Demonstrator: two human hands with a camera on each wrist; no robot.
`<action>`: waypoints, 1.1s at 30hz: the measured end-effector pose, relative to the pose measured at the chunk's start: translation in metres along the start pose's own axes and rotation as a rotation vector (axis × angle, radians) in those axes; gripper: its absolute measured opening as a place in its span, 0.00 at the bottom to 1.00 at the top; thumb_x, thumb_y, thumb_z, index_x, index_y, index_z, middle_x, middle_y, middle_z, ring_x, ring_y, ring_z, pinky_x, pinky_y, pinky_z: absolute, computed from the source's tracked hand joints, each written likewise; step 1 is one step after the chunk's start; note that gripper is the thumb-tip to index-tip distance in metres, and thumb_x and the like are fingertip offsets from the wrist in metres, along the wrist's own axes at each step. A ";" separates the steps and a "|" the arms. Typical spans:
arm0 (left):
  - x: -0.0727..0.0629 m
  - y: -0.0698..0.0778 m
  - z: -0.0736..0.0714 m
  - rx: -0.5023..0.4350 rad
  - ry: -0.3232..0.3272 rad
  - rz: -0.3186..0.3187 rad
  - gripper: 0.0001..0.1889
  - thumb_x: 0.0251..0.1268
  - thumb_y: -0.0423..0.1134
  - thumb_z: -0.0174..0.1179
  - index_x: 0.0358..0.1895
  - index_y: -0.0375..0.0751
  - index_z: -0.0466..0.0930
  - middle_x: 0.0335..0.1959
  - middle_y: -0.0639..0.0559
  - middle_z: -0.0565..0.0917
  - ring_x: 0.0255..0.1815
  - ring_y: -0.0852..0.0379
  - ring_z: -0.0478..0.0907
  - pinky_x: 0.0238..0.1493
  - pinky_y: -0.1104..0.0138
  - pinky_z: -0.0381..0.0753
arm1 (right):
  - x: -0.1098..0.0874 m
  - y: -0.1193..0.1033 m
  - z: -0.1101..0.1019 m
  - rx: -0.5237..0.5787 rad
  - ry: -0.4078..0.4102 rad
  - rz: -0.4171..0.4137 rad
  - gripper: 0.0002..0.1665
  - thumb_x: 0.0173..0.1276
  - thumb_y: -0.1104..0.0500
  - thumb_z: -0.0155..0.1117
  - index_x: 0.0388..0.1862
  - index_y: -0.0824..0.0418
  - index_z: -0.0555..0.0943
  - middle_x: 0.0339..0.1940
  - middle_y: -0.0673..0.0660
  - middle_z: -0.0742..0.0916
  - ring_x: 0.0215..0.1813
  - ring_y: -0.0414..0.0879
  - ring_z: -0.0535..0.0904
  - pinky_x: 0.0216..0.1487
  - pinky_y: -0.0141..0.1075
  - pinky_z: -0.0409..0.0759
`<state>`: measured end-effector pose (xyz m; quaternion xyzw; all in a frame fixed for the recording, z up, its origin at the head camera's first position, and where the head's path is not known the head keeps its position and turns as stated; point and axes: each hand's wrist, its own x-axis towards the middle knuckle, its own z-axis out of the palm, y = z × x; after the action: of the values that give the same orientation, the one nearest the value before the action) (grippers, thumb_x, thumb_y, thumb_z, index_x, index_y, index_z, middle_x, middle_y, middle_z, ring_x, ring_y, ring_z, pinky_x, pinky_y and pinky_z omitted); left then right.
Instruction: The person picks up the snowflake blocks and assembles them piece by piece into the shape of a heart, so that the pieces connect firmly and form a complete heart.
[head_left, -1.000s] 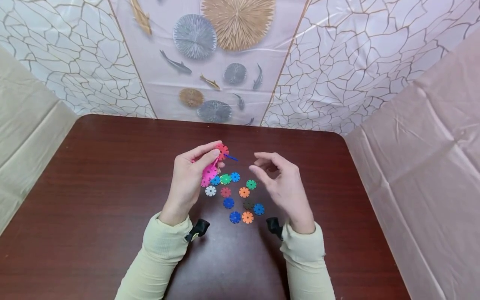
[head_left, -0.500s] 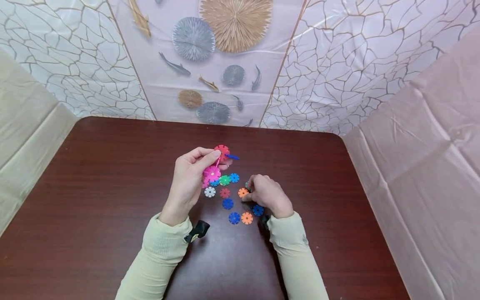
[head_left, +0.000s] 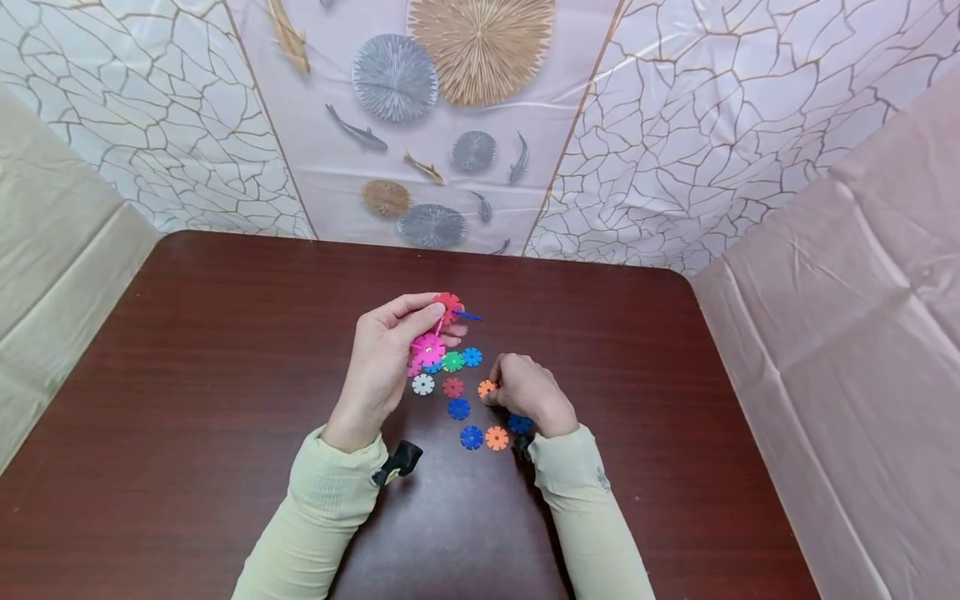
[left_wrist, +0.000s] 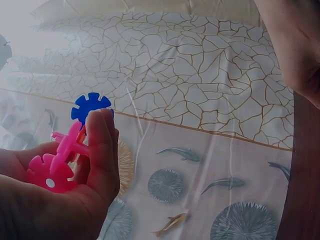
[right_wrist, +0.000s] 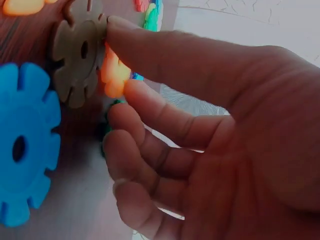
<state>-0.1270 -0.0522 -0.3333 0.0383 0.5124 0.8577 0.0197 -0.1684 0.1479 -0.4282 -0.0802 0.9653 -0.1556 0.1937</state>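
Above the table, my left hand (head_left: 375, 358) pinches a small build of joined notched plastic discs. Its red disc (head_left: 449, 308) sits by the thumb, with a blue disc (left_wrist: 91, 106) slotted on edge-on and pink discs (head_left: 428, 350) hanging below. My right hand (head_left: 534, 392) is low over the loose discs. Its thumb and forefinger are apart, at the edge of an orange disc (head_left: 486, 389) on the table; in the right wrist view I cannot tell whether they grip it. A brown disc (right_wrist: 79, 55) lies by the thumb, and a light-blue disc (right_wrist: 22, 145) lies closer to the camera.
Several loose discs lie between the hands, among them a white disc (head_left: 423, 384), a dark red disc (head_left: 453, 387), a green disc (head_left: 452, 361) and another orange disc (head_left: 497, 438). Patterned cloth (head_left: 480, 150) stands behind the dark brown table (head_left: 225, 333).
My right hand has come down and left from the air onto the loose discs, its fingers reaching the orange disc. My left hand has barely moved, still holding its joined discs.
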 end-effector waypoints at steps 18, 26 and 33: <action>0.000 -0.001 -0.002 0.129 0.030 0.084 0.13 0.69 0.31 0.58 0.54 0.31 0.79 0.35 0.42 0.86 0.32 0.49 0.86 0.42 0.61 0.85 | -0.030 -0.011 -0.035 0.791 0.336 -0.367 0.13 0.67 0.58 0.67 0.48 0.60 0.78 0.32 0.62 0.85 0.31 0.48 0.78 0.32 0.34 0.78; 0.001 -0.002 -0.002 0.183 0.037 0.131 0.14 0.68 0.31 0.59 0.55 0.34 0.81 0.37 0.30 0.84 0.32 0.50 0.87 0.42 0.60 0.85 | -0.063 -0.023 -0.057 1.139 0.462 -0.569 0.18 0.66 0.66 0.65 0.54 0.69 0.78 0.33 0.59 0.87 0.34 0.52 0.84 0.41 0.42 0.85; 0.002 -0.004 -0.002 0.197 0.040 0.121 0.14 0.67 0.30 0.59 0.54 0.32 0.81 0.35 0.38 0.86 0.31 0.51 0.87 0.41 0.60 0.85 | -0.069 -0.028 -0.060 1.150 0.446 -0.556 0.19 0.66 0.65 0.66 0.55 0.70 0.78 0.34 0.59 0.88 0.35 0.49 0.85 0.43 0.41 0.85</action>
<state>-0.1289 -0.0520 -0.3373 0.0540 0.5911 0.8035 -0.0463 -0.1264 0.1528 -0.3425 -0.1759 0.6891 -0.7016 -0.0456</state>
